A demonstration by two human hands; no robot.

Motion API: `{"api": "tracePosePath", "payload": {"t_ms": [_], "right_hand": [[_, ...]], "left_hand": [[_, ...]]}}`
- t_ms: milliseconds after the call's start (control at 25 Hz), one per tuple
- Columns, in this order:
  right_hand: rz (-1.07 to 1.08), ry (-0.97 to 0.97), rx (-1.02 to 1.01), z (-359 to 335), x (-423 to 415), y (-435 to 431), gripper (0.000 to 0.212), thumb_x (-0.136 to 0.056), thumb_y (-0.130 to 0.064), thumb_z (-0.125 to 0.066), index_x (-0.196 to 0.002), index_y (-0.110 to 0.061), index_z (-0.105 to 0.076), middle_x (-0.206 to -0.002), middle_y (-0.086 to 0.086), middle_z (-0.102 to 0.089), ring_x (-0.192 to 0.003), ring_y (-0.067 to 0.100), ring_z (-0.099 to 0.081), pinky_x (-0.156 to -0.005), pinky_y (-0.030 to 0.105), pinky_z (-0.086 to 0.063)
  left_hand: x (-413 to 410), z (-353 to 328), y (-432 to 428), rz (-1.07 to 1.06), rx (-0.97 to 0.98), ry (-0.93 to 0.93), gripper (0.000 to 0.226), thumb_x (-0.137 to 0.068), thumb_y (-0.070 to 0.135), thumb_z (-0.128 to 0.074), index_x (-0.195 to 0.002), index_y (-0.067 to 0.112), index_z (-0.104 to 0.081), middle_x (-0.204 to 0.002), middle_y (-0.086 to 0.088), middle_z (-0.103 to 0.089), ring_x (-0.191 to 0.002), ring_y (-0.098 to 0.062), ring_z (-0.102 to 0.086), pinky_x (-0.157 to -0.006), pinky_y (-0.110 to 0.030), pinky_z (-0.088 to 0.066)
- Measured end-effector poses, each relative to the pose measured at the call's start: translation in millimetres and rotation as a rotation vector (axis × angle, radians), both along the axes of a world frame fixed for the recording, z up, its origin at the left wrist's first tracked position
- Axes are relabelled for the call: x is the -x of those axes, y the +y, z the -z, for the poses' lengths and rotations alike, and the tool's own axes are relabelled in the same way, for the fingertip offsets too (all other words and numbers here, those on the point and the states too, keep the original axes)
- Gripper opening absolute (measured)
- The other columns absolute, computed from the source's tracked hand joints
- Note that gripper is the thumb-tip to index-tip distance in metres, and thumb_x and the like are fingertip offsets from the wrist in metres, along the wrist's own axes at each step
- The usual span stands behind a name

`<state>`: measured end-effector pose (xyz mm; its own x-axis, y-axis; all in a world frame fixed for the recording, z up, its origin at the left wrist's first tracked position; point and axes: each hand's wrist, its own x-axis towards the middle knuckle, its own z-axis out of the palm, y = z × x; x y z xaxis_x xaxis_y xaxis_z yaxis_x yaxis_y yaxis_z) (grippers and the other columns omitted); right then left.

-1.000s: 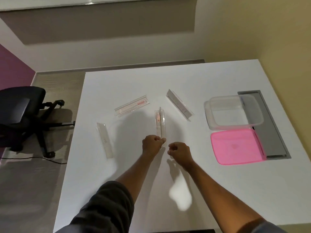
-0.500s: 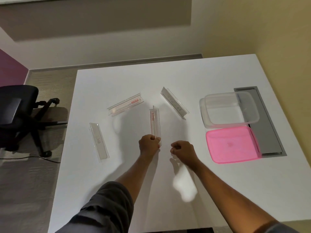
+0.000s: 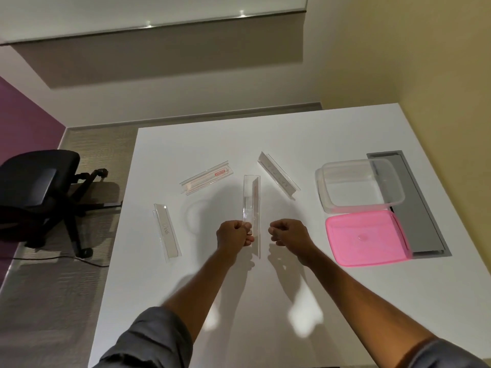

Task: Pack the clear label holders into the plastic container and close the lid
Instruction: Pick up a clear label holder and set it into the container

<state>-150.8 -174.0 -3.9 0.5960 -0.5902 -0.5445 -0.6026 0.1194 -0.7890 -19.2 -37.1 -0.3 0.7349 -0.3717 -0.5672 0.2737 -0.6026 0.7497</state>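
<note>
Several clear label holders lie on the white table [image 3: 292, 301]. My left hand [image 3: 233, 235] pinches the near end of the middle label holder [image 3: 252, 200], which points away from me. My right hand [image 3: 288, 232] is a closed fist just right of that holder, apart from it and holding nothing. Another holder with a red label [image 3: 207, 177] lies at the back left, a third [image 3: 167, 232] at the left, and one more [image 3: 279, 179] slants at the back right. The clear plastic container [image 3: 321, 181] stands open at the right, its pink lid [image 3: 368, 237] flat beside it.
A grey cable hatch [image 3: 414, 208] is set into the table behind the container and lid. A black office chair [image 3: 39, 192] stands on the floor to the left of the table. A yellow wall runs along the right side.
My left hand keeps its grip on the middle holder, whose near end has come up a little. My right fist has shifted slightly right. The camera has tilted.
</note>
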Motion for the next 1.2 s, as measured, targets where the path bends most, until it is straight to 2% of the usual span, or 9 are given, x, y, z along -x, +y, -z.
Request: {"api": "tracePosePath", "payload": {"t_ms": [160,280,440,680,840,920,1040,1120,1200], "right_hand": [[0.040,-0.068,-0.209,-12,-7,-3,0.048,-0.101,-0.035,-0.074,-0.128,0.004,-0.066,-0.121,0.022,-0.073,-0.110,0.028,-0.075,-0.092,0.041,-0.066],[0.081,-0.160,-0.407,-20,-7,-6,0.038,-0.100,-0.042,-0.074,-0.120,-0.011,-0.075,-0.127,0.015,-0.077,-0.116,0.030,-0.075,-0.099,0.046,-0.063],[0.151,-0.258,-0.500,-27,-4,-12,0.028,-0.096,-0.031,-0.079,-0.115,-0.010,-0.080,-0.123,0.018,-0.077,-0.118,0.043,-0.075,-0.095,0.045,-0.065],[0.076,-0.230,-0.369,-44,-2,-17,0.027,-0.088,-0.032,-0.085,-0.106,-0.012,-0.083,-0.119,0.010,-0.081,-0.096,0.030,-0.083,-0.091,0.041,-0.067],[0.044,-0.162,-0.199,-53,-4,-9,0.031,-0.091,-0.032,-0.083,-0.105,-0.004,-0.078,-0.107,0.024,-0.079,-0.091,0.034,-0.083,-0.085,0.041,-0.070],[0.008,-0.129,-0.104,-58,-6,-3,0.040,-0.092,-0.036,-0.082,-0.101,0.002,-0.075,-0.101,0.033,-0.074,-0.088,0.039,-0.080,-0.089,0.047,-0.069],[-0.004,-0.127,-0.120,-68,-7,-2,0.049,-0.090,-0.041,-0.085,-0.106,0.004,-0.072,-0.103,0.029,-0.077,-0.088,0.035,-0.083,-0.090,0.052,-0.068],[-0.061,-0.095,-0.116,-74,-4,-11,0.052,-0.091,-0.041,-0.085,-0.118,0.000,-0.068,-0.111,0.019,-0.080,-0.091,0.032,-0.083,-0.089,0.050,-0.069],[-0.129,-0.050,-0.021,-80,-1,-26,0.069,-0.087,-0.035,-0.089,-0.141,-0.007,-0.056,-0.124,0.014,-0.074,-0.101,0.030,-0.079,-0.089,0.046,-0.068]], "left_hand": [[2,-14,7,0.002,0.088,0.132,0.011,-0.103,0.011,-0.071,-0.100,0.003,-0.079,-0.085,-0.018,-0.077,-0.068,-0.024,-0.076,-0.076,-0.037,-0.069],[6,-25,9,0.033,0.108,0.199,0.010,-0.103,0.011,-0.070,-0.101,0.005,-0.079,-0.082,-0.014,-0.075,-0.060,-0.017,-0.072,-0.069,-0.031,-0.068],[5,-39,11,0.116,0.125,0.281,0.017,-0.105,0.020,-0.069,-0.111,0.007,-0.078,-0.090,-0.013,-0.076,-0.066,-0.018,-0.072,-0.072,-0.029,-0.067],[7,-50,18,0.251,0.165,0.254,0.030,-0.103,0.033,-0.071,-0.122,0.009,-0.074,-0.108,-0.012,-0.077,-0.086,-0.020,-0.075,-0.081,-0.029,-0.065],[14,-62,9,0.345,0.087,0.200,0.083,-0.082,0.059,-0.085,-0.146,0.022,-0.048,-0.129,-0.005,-0.068,-0.105,-0.020,-0.075,-0.074,-0.020,-0.065],[18,-60,4,0.361,0.059,0.145,0.103,-0.077,0.056,-0.091,-0.158,0.018,-0.038,-0.127,-0.004,-0.066,-0.105,-0.019,-0.072,-0.069,-0.017,-0.061],[16,-59,2,0.358,0.060,0.109,0.093,-0.085,0.032,-0.089,-0.159,0.007,-0.040,-0.117,-0.006,-0.070,-0.100,-0.021,-0.073,-0.071,-0.019,-0.064],[9,-62,6,0.360,0.090,0.172,0.081,-0.088,0.023,-0.086,-0.154,0.001,-0.046,-0.129,-0.014,-0.069,-0.106,-0.027,-0.074,-0.083,-0.026,-0.068],[1,-68,13,0.353,0.163,0.298,0.073,-0.086,0.016,-0.086,-0.149,-0.002,-0.053,-0.136,-0.017,-0.068,-0.113,-0.033,-0.075,-0.096,-0.039,-0.067]]}}
